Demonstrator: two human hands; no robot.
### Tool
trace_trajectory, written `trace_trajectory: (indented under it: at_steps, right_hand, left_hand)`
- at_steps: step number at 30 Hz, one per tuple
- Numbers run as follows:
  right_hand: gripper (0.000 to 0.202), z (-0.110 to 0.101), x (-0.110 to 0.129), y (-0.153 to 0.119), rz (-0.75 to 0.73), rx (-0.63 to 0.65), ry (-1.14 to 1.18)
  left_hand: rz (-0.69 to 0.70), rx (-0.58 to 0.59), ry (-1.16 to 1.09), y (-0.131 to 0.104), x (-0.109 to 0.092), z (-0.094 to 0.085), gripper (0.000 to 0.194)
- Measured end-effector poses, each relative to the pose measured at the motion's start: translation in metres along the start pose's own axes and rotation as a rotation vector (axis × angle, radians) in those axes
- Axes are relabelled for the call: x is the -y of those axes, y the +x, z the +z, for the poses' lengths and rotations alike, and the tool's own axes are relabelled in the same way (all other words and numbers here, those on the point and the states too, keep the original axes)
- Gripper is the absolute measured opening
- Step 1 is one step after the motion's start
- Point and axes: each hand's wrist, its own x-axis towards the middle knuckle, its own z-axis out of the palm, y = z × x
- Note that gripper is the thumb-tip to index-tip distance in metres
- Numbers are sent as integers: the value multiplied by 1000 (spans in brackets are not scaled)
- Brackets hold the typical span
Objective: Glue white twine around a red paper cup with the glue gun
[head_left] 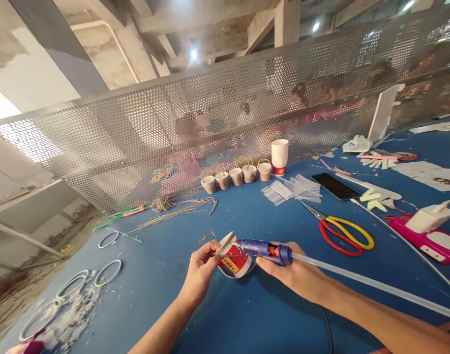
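Near the middle of the blue table, a red and white paper cup [236, 260] lies tilted, with a thin cord looped round it. My left hand [202, 270] is closed at the cup's left side, its fingertips pinching the cord at the rim. My right hand [287, 270] is wrapped round a blue glue gun [257, 247], whose tip meets the cord at the cup's rim. A long clear glue stick [343, 274] runs out of the gun's back to the right.
Several small cord-handled cups [236, 176] and a stack of paper cups [280, 155] stand by the perforated screen [136, 132]. Rightward lie clear strips [294, 189], a phone [335, 186], scissors [339, 233] and a pink power strip [431, 243]. White rings [73, 282] lie left.
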Motion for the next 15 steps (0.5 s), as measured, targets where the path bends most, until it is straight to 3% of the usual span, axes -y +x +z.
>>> trace_trajectory:
  at_steps: [6,15]
  right_hand:
    - [31,3,6,-1,-78,18,-17]
    - [42,-5,-13,9,158,115,177]
  left_hand:
    - [-10,-12,54,0,0,0,19]
    - [12,13,2,1,2,-5,18]
